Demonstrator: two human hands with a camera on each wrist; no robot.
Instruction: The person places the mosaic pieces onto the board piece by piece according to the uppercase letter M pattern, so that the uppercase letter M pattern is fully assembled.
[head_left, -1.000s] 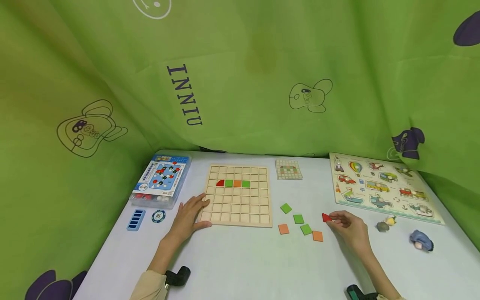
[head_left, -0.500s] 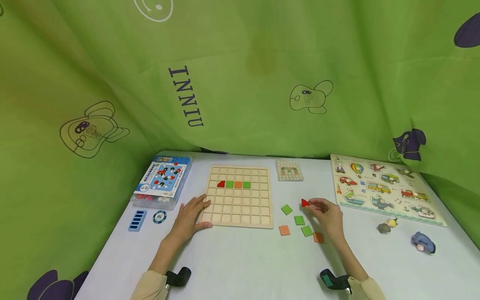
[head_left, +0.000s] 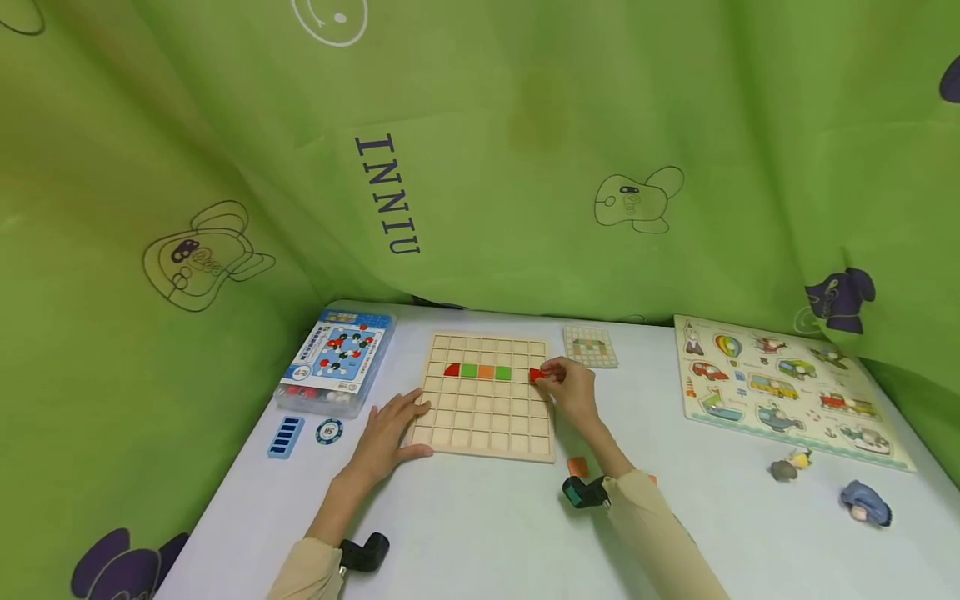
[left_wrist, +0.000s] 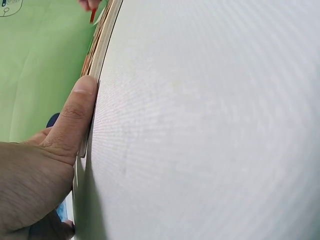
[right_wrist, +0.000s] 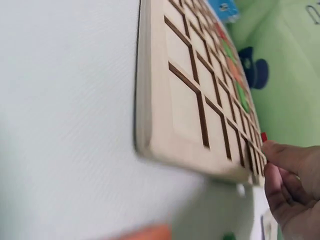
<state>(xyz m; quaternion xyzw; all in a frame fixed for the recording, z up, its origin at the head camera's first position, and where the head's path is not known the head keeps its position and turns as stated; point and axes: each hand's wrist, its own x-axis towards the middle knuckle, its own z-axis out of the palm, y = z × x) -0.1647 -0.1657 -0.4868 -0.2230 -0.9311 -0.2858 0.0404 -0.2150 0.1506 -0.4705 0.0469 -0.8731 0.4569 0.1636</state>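
Right hand point(head_left: 572, 392): 1 red tile point(head_left: 536, 376), pinched | board point(head_left: 482, 422): 4 tiles point(head_left: 487, 372)

The piece point(head_left: 536, 375) in my right hand point(head_left: 576, 393) is plain red. I see a pale, gridded board point(head_left: 482, 417) with red, green, orange and green tiles point(head_left: 487, 372); the small card point(head_left: 591, 345) seems pinkish and green, though too tiny to be sure.

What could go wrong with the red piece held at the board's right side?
The right hand pinches the red piece, so it might slip. A bare cell lies between it and the nearest green tile, so setting it there could leave a gap. In the head view, the right wrist camera appears beside a loose orange tile and might nudge it.
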